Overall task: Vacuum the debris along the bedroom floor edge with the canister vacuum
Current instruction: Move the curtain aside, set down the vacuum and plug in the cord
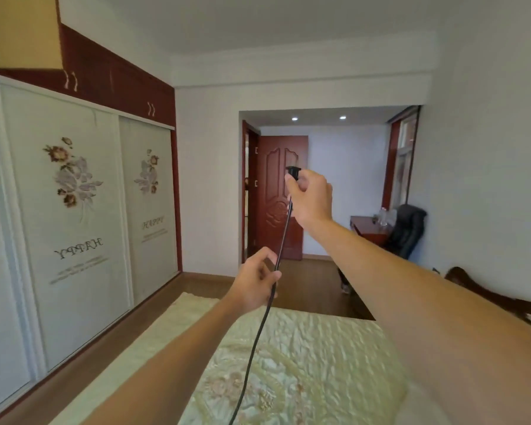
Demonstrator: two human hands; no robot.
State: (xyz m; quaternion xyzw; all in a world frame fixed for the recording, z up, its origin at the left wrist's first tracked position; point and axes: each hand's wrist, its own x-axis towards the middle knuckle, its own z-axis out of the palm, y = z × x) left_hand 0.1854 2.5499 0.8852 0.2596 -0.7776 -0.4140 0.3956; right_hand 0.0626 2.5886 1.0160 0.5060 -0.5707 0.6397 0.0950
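1. While both arms are stretched out above the bed point(319, 363), a black plug point(294, 172) is pinched by the raised right hand point(311, 196).
2. Its black cord point(259, 332) is gripped lower down by the curled left hand point(255, 282) and is seen trailing across the bed.
3. A sliding wardrobe point(68, 210) is pictured left of the bed.
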